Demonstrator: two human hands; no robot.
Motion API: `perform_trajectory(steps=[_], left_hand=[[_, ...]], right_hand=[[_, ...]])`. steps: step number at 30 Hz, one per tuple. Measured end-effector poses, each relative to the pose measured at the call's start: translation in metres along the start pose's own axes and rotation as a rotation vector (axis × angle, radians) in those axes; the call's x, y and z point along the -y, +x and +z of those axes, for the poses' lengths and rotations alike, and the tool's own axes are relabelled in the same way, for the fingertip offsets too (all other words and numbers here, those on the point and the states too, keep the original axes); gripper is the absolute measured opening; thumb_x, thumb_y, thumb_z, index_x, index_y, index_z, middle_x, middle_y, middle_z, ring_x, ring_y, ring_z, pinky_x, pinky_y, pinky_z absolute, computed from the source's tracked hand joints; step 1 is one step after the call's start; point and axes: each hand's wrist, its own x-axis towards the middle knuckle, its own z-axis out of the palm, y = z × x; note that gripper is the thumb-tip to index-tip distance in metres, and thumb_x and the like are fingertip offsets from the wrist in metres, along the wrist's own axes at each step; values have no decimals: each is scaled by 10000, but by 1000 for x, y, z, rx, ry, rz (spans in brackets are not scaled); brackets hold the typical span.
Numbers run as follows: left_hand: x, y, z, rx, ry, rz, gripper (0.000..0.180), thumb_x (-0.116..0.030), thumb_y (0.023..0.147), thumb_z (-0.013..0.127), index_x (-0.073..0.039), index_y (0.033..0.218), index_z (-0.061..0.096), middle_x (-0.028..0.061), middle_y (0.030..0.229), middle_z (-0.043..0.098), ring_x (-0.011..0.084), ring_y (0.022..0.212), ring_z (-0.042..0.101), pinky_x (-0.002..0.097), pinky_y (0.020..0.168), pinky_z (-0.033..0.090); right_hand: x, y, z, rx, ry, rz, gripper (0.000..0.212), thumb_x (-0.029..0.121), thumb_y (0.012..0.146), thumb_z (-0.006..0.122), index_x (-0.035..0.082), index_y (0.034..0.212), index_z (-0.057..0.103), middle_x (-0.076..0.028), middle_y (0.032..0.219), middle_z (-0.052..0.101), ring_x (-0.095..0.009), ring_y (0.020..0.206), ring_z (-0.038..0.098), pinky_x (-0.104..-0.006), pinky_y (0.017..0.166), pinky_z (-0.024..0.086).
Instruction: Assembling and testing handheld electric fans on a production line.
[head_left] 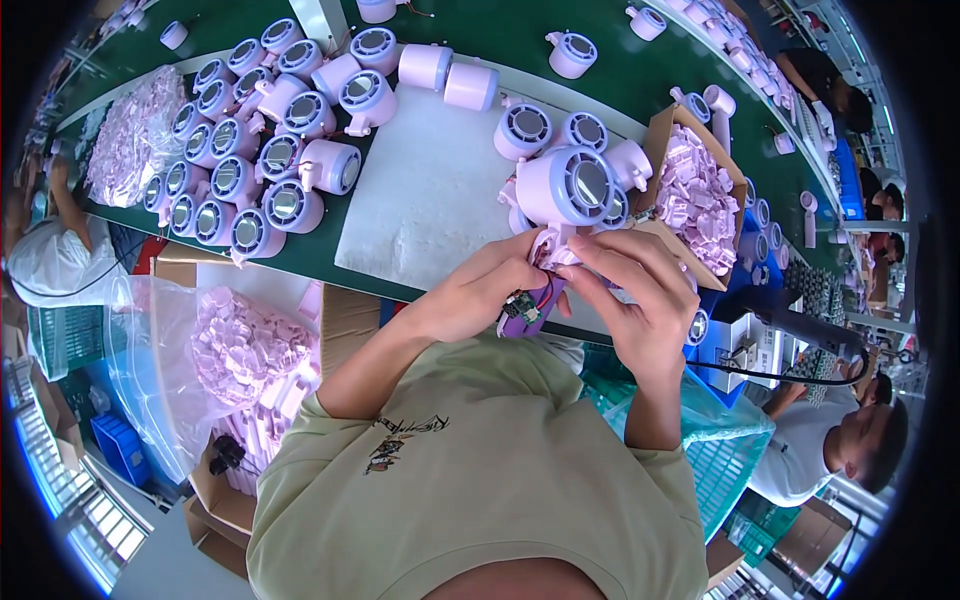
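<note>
Close in front of my chest, both hands hold a pink handheld fan by its narrow neck. Its round head [545, 190], with a lilac rim and dark slotted grille, points away from me. My left hand [475, 285] is closed around the lower part of the neck. Fingers of my right hand [640, 285] pinch at the same neck from the other side. Below the fingers hang a small green circuit board [523, 303], thin dark wires and a purple piece [520, 325], perhaps a battery. The exact contact points are partly hidden by the fingers.
A white mat [420, 190] covers part of the green table. Several fan heads [235, 180] cluster at left, with others [525, 128] behind my hands. A cardboard box [660, 150] of small pink parts stands right. Plastic-bagged pink pieces [250, 345] lie left. Co-workers sit both sides.
</note>
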Motion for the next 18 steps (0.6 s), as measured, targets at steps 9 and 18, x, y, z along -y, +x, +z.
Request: perform_trajectory(steps=[9,18], left_hand=[[-9,-4,6,-34,-36,87,359,-110,900,401,55,1207,489,100,993,609,175,935,593,303,888,450],[-11,-14,2,-3,60,9,397,-118,882,412,48,1234,491,96,1067,601,164,995,538,292,906,421]], right_hand=[[7,-7,9,-90,-187,-235,357,-18,618,824,12,965,746,-67,931,672,-241,815,655,-326,689,533],[11,-7,9,-52,-102,-184,351,-40,647,807,11,988,741,-82,956,667,-239,815,652,-314,671,538]])
